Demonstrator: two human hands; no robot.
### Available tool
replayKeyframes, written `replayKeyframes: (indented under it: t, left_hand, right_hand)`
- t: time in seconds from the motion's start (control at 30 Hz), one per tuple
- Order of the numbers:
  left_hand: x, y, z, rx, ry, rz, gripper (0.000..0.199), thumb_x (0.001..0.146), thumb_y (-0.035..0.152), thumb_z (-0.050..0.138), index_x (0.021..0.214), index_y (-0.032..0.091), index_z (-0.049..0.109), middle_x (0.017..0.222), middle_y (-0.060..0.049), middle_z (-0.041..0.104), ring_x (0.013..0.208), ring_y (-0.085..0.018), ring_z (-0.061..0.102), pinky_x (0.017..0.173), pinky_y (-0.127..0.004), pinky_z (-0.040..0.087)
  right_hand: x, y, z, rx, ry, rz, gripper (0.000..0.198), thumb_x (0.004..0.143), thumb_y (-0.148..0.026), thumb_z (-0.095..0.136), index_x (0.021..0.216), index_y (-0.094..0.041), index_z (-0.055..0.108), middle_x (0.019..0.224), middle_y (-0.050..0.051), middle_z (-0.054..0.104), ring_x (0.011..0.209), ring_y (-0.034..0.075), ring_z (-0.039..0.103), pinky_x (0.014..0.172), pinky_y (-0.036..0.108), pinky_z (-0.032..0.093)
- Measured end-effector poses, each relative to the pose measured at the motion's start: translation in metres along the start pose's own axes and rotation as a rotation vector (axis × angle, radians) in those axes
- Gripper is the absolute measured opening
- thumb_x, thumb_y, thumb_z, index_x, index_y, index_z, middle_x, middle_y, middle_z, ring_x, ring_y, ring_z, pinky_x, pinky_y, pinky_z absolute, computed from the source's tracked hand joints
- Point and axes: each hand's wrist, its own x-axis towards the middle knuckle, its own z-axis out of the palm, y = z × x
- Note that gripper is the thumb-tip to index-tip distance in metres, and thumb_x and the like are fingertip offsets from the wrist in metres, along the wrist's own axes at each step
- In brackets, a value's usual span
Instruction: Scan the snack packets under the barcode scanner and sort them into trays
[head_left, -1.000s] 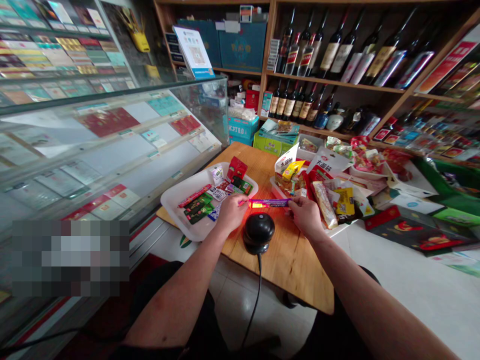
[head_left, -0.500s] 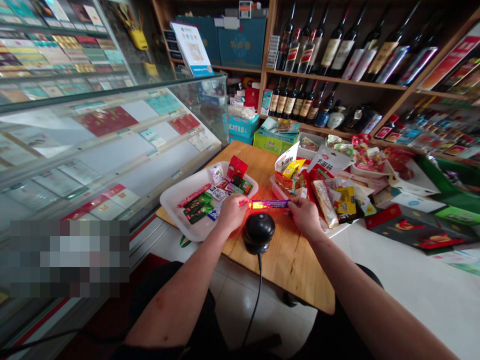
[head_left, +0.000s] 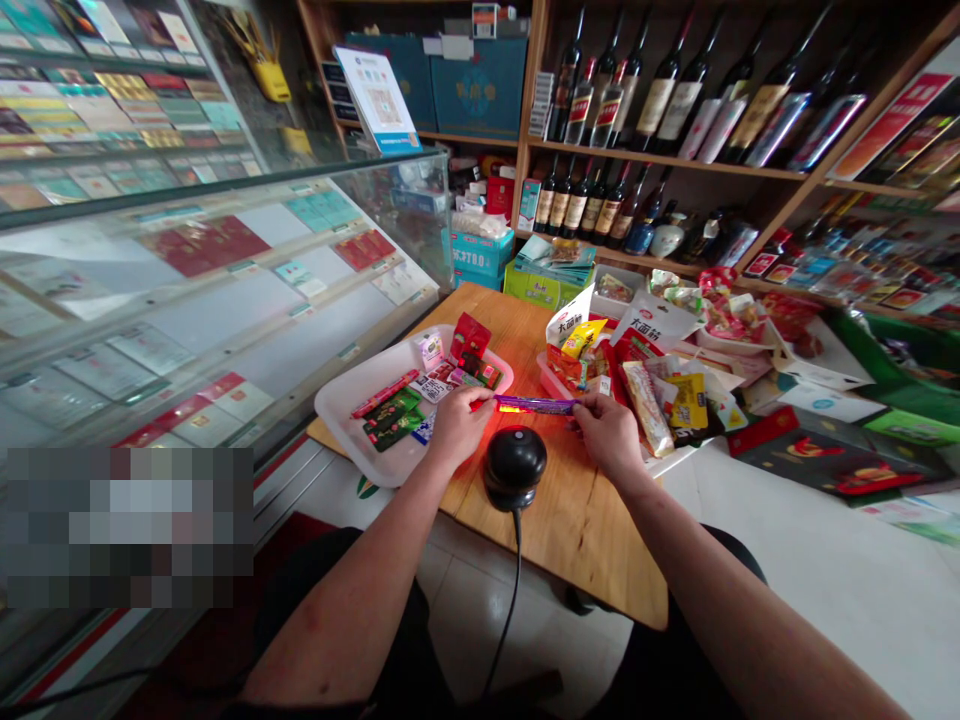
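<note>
A narrow purple snack packet [head_left: 536, 405] is stretched level between my two hands. My left hand [head_left: 460, 425] pinches its left end, and my right hand [head_left: 606, 428] grips its right end. Just in front of the packet stands a black barcode scanner [head_left: 516, 460] with a round head, its cable running down off the table. Red light falls on the packet's lower side and on the wood around it. Left of my left hand sits a white plastic tray [head_left: 341, 420] with several small snack packets in it. Close to my right hand are a pink container [head_left: 552, 378] and a long cream-coloured packet [head_left: 647, 408].
The wooden table [head_left: 592, 545] has a rounded near corner. A glass display counter [head_left: 300, 270] runs along the left. Several snack bags [head_left: 652, 325] crowd the right, beside a dark box [head_left: 814, 455]. Wine bottles [head_left: 664, 100] line the shelves behind.
The packet has turned between my fingers, so its bright yellow-red face shows less and more of its purple side shows. Both hands keep their hold; the view has shifted slightly.
</note>
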Motion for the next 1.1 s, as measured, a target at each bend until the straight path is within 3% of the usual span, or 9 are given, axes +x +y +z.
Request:
replayKeyframes:
  t: [0.23,0.47,0.7,0.87,1.1]
  left_hand:
    - [-0.002,0.010,0.000,-0.056,0.016,-0.039,0.018,0.091,0.035,0.064,0.097,0.022,0.076,0.091,-0.004,0.076,0.081,-0.020,0.068,0.081,-0.031,0.051]
    - [-0.015,0.045,-0.006,-0.056,0.018,0.053,0.016,0.093,0.033,0.062,0.094,0.024,0.075,0.093,-0.005,0.074,0.087,-0.021,0.068,0.083,-0.032,0.052]
    - [-0.029,0.105,0.009,0.045,-0.053,0.154,0.016,0.095,0.026,0.058,0.096,0.026,0.074,0.096,-0.005,0.073,0.094,-0.023,0.067,0.089,-0.036,0.052]
    - [-0.013,0.146,0.030,0.097,-0.103,0.228,0.015,0.095,0.023,0.059,0.098,0.024,0.073,0.096,-0.005,0.072,0.093,-0.021,0.067,0.088,-0.034,0.051]
    - [0.018,0.167,0.073,0.172,-0.184,0.230,0.013,0.094,0.019,0.059,0.093,0.021,0.073,0.093,-0.005,0.073,0.087,-0.019,0.067,0.082,-0.031,0.051]
  right_hand:
    - [-0.016,-0.017,-0.015,-0.217,0.090,-0.160,0.021,0.086,-0.038,0.062,0.091,-0.022,0.074,0.081,0.005,0.074,0.073,0.021,0.067,0.067,0.030,0.050]
    - [-0.052,-0.023,-0.039,-0.245,0.135,-0.291,0.016,0.088,-0.030,0.060,0.087,-0.022,0.074,0.084,0.005,0.070,0.078,0.022,0.063,0.075,0.034,0.049]
    - [-0.085,-0.014,-0.081,-0.168,0.206,-0.127,0.015,0.089,-0.036,0.062,0.088,-0.024,0.071,0.081,0.003,0.069,0.070,0.021,0.062,0.068,0.033,0.049]
    - [-0.091,-0.009,-0.112,-0.131,0.248,-0.038,0.018,0.087,-0.039,0.063,0.089,-0.023,0.071,0.074,0.002,0.068,0.065,0.020,0.061,0.064,0.030,0.047]
    - [-0.086,0.005,-0.137,-0.078,0.235,0.049,0.023,0.087,-0.042,0.062,0.090,-0.021,0.071,0.070,0.001,0.066,0.063,0.018,0.060,0.063,0.029,0.046]
